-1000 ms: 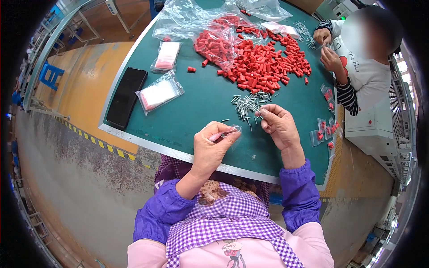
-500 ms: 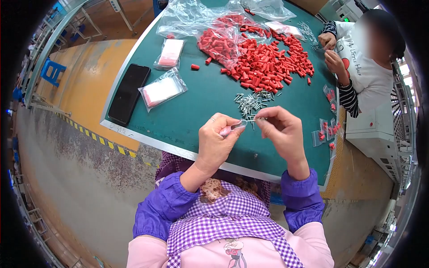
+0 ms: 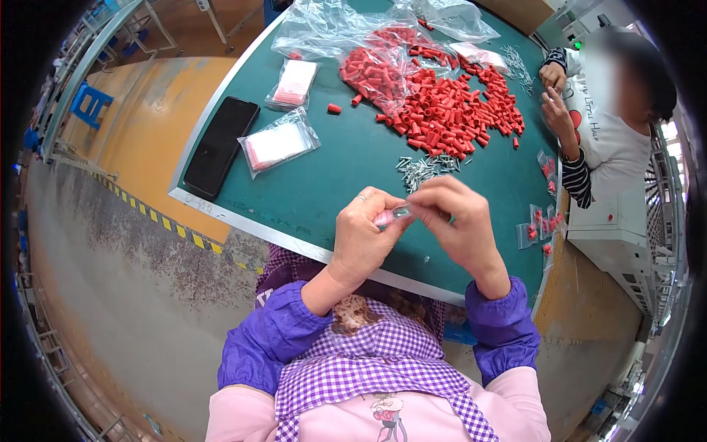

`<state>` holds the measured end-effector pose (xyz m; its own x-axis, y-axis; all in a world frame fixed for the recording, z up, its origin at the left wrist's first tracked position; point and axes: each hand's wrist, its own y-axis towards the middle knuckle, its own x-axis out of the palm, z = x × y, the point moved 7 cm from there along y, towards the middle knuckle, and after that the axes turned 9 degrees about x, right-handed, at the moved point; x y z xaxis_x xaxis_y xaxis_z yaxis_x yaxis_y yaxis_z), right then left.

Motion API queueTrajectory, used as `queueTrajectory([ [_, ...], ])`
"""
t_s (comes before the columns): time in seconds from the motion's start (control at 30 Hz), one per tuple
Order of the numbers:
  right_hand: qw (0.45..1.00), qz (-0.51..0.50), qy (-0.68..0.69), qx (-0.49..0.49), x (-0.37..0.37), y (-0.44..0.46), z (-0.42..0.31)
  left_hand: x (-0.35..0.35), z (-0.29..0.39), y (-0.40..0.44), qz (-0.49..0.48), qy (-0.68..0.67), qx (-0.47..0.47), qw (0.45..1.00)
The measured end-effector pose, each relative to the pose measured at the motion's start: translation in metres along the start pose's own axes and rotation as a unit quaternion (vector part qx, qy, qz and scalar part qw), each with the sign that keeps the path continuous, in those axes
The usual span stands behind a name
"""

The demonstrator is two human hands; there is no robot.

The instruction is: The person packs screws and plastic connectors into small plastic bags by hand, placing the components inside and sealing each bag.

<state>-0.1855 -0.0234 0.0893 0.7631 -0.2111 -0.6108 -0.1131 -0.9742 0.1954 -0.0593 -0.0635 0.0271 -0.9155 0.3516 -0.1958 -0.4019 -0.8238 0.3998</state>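
at the near side of a flat green tabletop [image 3: 324, 199] edged in pale, smooth trim: left hand [image 3: 361, 232] with thumb and forefinger pinching a small clear bag [image 3: 389, 216], thin, glossy film with pinkish tint, other fingers folded in; a ring on one finger. right hand [image 3: 460, 225] at the bag's mouth, fingers curled, slightly blurred; cannot tell whether the tips pinch anything. bag sits between the two hands, above the table near its front edge. just beyond the hands, a loose scatter of slim metal screws [image 3: 421, 171], silvery, hard, lying at all angles. behind it, touching or nearly so, a broad heap of red caps [image 3: 442, 110], short hollow tapered tubes, plastic by the look; a single cap [image 3: 334, 108] lies apart to the left. crumpled clear sheeting [image 3: 317, 29], soft and creased, covers part of the heap. left of that, two bagged stacks: one nearer [image 3: 278, 146], one farther [image 3: 294, 82], flat, whitish with pink edges. dark slab of a phone [image 3: 221, 147], glassy, by the left trim. along the right edge, little clear packets [image 3: 541, 225] with red pieces inside. far right, a co-worker's hands [image 3: 558, 92] close together, striped cuffs; what they hold is too small to tell. wearer's sleeves [image 3: 269, 335] purple, gathered, wrinkled; apron [image 3: 368, 372] checked purple and white cloth.
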Motion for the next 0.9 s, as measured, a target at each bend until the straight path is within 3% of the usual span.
queueTrajectory([
  [0.07,0.995,0.065,0.029,0.073,-0.008,0.009,0.025,-0.002,0.003,0.002,0.007,-0.001,0.002,1.0],
  [0.17,0.987,0.117,-0.097,0.046,-0.011,0.034,0.048,-0.005,0.006,0.002,0.002,0.003,-0.001,1.0],
  [0.2,0.987,0.119,-0.097,0.044,-0.009,0.041,0.053,-0.005,0.004,0.001,0.003,-0.001,0.001,1.0],
  [0.27,0.959,0.115,-0.259,-0.021,0.003,0.052,0.05,-0.006,0.003,0.002,0.007,-0.003,0.006,1.0],
  [0.3,0.959,0.116,-0.258,-0.022,0.006,0.056,0.054,-0.007,0.002,0.001,0.006,-0.001,0.002,1.0],
  [0.4,0.9,0.054,-0.432,-0.015,0.026,0.07,0.067,-0.008,0.0,0.0,0.006,0.001,-0.009,1.0],
  [0.6,0.873,-0.01,-0.485,0.049,0.037,0.078,0.071,-0.01,-0.005,0.001,0.008,-0.01,-0.028,1.0],
  [0.73,0.867,-0.018,-0.498,0.025,0.036,0.083,0.076,-0.011,-0.008,0.002,0.01,-0.023,-0.042,0.999],
  [0.83,0.877,-0.011,-0.479,0.007,0.033,0.084,0.085,-0.012,-0.008,0.003,0.008,-0.007,-0.039,0.999],
  [0.9,0.923,0.071,-0.379,-0.005,0.021,0.082,0.085,-0.012,-0.01,0.003,0.013,-0.007,-0.038,0.999],
])
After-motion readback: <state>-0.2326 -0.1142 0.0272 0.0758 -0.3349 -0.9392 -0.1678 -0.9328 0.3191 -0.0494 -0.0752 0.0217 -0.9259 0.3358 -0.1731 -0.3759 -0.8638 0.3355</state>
